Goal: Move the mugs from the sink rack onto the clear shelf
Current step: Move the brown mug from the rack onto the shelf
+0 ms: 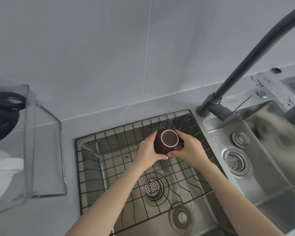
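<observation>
**Brown mug clasped upside down over the sink rack**

Held between both hands above the far end of the black wire sink rack (126, 169): one dark brown mug (167, 142), inverted, pale-ringed base facing up. Left hand (148, 149) wrapped around the mug's side at 9 o'clock, fingers curled under the lower edge. Right hand (189, 149) closed on the side at 3 o'clock, thumb meeting the left fingertips at about 6 o'clock. Mug handle mostly hidden beneath the right hand. Whether touching the rack or lifted clear of it: cannot tell.

Rack seated in the steel sink basin (90, 150), round drain strainer (152, 187) showing through the wires at 6 o'clock of the mug. Clear shelf (31, 133) standing on the grey table (65, 167) at 9 o'clock, well apart from the mug. Dark grey faucet (216, 103) rising at 2 o'clock, second basin (266, 150) at 3 o'clock.
</observation>
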Available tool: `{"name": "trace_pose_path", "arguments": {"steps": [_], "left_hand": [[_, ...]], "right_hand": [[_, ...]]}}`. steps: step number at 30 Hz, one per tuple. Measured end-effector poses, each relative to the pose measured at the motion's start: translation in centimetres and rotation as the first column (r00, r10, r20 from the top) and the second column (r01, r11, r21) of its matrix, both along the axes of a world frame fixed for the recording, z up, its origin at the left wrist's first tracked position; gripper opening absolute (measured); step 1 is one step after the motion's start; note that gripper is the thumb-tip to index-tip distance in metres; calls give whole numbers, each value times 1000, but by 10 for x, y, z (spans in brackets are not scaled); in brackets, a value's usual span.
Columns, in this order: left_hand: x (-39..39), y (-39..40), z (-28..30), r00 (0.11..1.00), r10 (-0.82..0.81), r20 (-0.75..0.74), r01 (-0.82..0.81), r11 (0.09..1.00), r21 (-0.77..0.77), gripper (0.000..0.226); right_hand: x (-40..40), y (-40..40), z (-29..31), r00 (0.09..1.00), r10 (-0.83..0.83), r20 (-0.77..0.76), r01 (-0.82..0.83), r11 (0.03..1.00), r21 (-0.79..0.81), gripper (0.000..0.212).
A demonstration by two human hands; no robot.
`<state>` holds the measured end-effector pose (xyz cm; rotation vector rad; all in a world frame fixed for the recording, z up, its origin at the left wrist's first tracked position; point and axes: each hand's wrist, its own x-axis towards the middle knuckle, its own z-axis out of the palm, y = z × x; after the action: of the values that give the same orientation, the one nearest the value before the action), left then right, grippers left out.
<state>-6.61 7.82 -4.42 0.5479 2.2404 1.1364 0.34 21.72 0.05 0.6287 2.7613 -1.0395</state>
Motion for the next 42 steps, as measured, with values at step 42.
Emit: {"name": "trace_pose_path", "arguments": {"steps": [42], "left_hand": [[4, -481, 210, 805, 515, -295, -500, 856, 129, 84]], "right_hand": [[-82, -441, 197, 761, 605, -235, -601, 793, 95, 50]]}}
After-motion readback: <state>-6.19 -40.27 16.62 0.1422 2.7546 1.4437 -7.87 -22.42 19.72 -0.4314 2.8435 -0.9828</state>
